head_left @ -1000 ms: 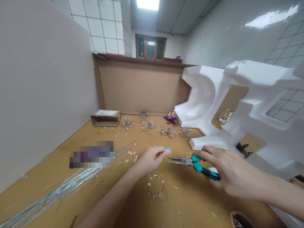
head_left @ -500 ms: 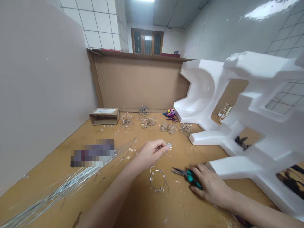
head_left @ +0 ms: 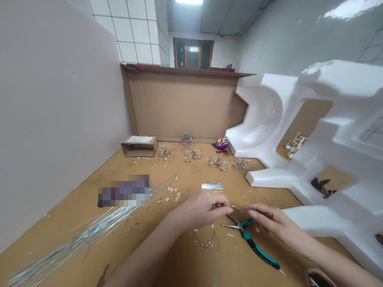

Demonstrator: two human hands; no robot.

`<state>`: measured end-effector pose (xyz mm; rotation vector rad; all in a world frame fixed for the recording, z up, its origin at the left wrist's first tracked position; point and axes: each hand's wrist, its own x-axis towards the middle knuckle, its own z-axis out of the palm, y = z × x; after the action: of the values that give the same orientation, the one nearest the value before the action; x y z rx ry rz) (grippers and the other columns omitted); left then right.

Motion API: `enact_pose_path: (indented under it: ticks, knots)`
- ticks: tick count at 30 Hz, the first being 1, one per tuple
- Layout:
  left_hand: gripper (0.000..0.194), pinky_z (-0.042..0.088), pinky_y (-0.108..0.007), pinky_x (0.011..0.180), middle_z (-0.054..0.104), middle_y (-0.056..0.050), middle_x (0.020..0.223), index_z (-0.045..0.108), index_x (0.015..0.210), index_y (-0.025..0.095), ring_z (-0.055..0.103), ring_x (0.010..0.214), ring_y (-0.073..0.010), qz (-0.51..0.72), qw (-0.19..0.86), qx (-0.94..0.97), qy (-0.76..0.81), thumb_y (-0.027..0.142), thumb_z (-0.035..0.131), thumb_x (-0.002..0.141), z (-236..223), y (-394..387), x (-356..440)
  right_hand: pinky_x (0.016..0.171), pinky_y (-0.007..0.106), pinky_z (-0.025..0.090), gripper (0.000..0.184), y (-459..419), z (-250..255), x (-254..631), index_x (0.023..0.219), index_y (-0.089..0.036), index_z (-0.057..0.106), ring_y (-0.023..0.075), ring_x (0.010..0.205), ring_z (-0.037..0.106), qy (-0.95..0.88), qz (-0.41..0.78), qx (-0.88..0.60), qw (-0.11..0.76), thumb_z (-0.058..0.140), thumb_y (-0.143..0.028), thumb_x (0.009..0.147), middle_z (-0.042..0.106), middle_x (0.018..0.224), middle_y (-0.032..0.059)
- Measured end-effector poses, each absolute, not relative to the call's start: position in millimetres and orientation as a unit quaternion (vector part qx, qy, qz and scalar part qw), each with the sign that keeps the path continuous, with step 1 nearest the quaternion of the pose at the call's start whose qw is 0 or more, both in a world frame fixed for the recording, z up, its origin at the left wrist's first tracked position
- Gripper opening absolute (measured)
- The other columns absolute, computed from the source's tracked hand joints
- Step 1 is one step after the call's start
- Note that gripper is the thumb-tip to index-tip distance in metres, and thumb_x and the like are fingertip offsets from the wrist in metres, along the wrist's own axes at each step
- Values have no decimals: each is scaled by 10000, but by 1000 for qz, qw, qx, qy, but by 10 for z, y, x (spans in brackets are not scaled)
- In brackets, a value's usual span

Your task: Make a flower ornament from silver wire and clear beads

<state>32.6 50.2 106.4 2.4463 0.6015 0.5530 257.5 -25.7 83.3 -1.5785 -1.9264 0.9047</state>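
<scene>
My left hand [head_left: 208, 207] is closed in a pinch on one end of a thin, curved silver wire [head_left: 236, 207]. At the wire's other end, the fingertips of my right hand [head_left: 267, 219] appear closed on it, slightly blurred. Just below the wire lie long-nose pliers [head_left: 259, 252] with green-and-black handles, their jaws apart. Below my left hand rests a wire ring strung with clear beads [head_left: 206, 244], its upper part partly covered. A small bundle of short, straight wires [head_left: 212, 186] lies beyond my left hand.
Several beaded wire pieces [head_left: 193, 154] stand at the back, near a cardboard box [head_left: 139, 149] and a colourful toy [head_left: 222, 143]. Long wires [head_left: 86, 231] stretch across the left. Loose clear beads [head_left: 169, 189] lie mid-table. White foam packing [head_left: 269, 179] stands along the right.
My right hand has left the pliers and moved up to the wire; the pliers now lie with handles spread. My left hand has come nearer from the short-wire bundle, holding a wire.
</scene>
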Motion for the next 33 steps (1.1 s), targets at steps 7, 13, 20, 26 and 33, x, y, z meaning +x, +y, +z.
enact_pose_path:
  ticks: [7, 13, 20, 26, 33]
  knots:
    - [284, 338, -233, 589, 617, -11, 682, 568, 693, 173, 536, 650, -137, 182, 96, 962, 181, 308, 388, 865, 1024, 313, 551, 443, 213, 280, 358, -310, 1016, 2401, 768, -157, 615, 75, 458, 399, -611, 487, -557, 282, 502, -496, 773, 476, 519, -30]
    - [268, 363, -218, 613, 620, 4, 717, 576, 742, 181, 551, 683, -128, 190, 132, 957, 174, 342, 397, 862, 967, 261, 573, 434, 204, 351, 333, -362, 971, 2376, 706, -153, 595, 82, 467, 465, -537, 551, -558, 310, 588, -486, 705, 524, 547, -13]
    - [283, 397, -272, 674, 593, -40, 906, 534, 952, 195, 547, 793, -183, 205, 186, 863, 423, 388, 537, 745, 560, 450, 207, 447, 220, 393, 322, -417, 880, 2379, 727, -158, 605, 91, 472, 499, -533, 538, -566, 326, 629, -472, 659, 537, 582, -9]
    - [431, 371, -343, 821, 546, -103, 1030, 540, 1008, 167, 486, 999, -270, 191, 156, 832, 498, 456, 565, 689, 210, 530, 72, 508, 234, 385, 306, -395, 882, 2112, 710, -178, 605, 97, 504, 470, -552, 454, -580, 391, 617, -479, 658, 514, 573, -19]
    - [227, 379, -322, 776, 588, -53, 860, 610, 791, 188, 524, 881, -223, 255, 214, 806, 489, 394, 549, 719, -73, 549, 44, 461, 223, 314, 298, -115, 584, 1804, 724, -174, 567, 90, 470, 362, -563, 394, -564, 459, 550, -471, 710, 416, 507, -42]
